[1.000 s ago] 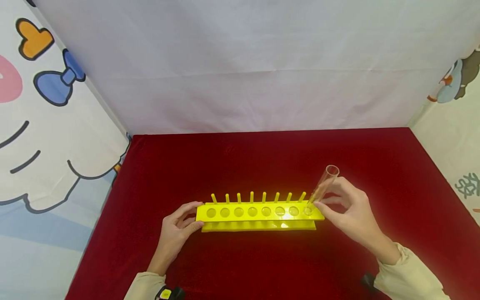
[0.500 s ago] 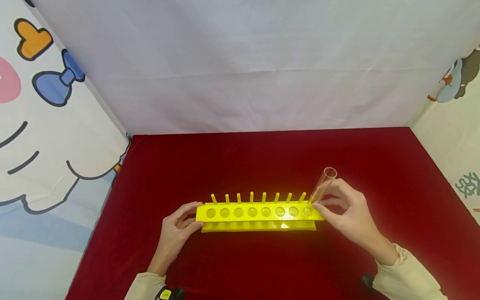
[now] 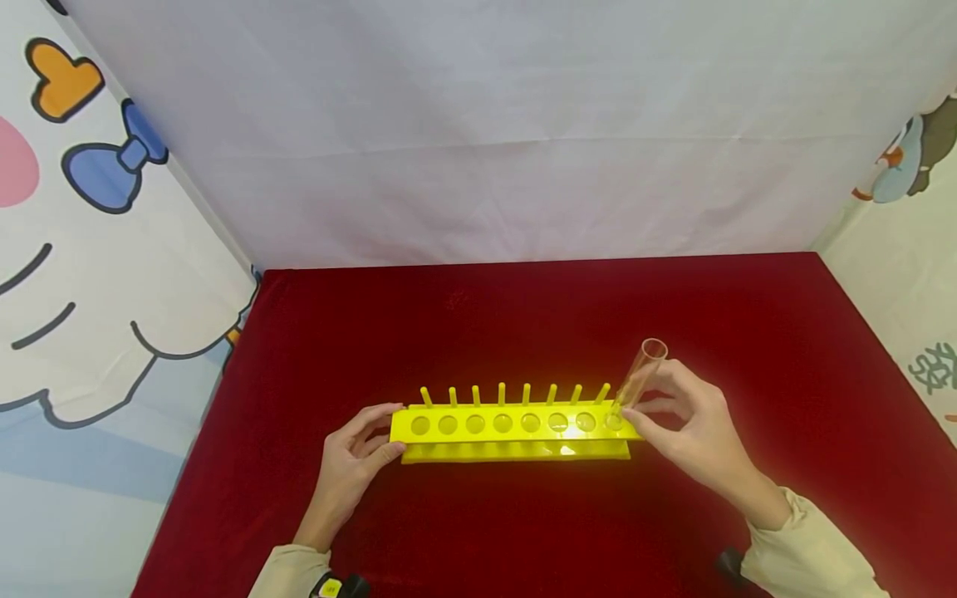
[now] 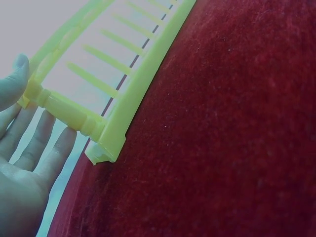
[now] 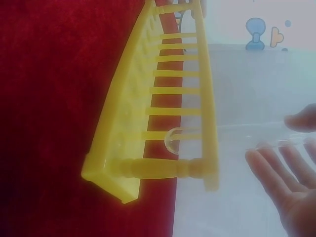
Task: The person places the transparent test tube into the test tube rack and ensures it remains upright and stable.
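A bright yellow test tube rack (image 3: 516, 432) stands on the red cloth, with a row of holes along its top and several pegs behind. My left hand (image 3: 350, 465) grips its left end, thumb on the front edge and fingers behind. Between thumb and fingers, my right hand (image 3: 695, 423) pinches a clear glass test tube (image 3: 641, 371). The tube leans to the right and its lower part goes through the rightmost hole. In the right wrist view, the rounded bottom of the tube (image 5: 173, 140) hangs below the rack's top plate, above the base. The other holes hold no tubes.
Dark red velvet cloth (image 3: 516, 531) covers the table. A pale curtain (image 3: 523, 133) rises behind it, and cartoon-printed sheets (image 3: 90, 274) flank both sides. A black band with a yellow-green face (image 3: 330, 587) is at the left wrist.
The test tube has sunk a little deeper through the rightmost hole, my right hand shifting slightly down and left with it. My left hand and the rack have stayed put.
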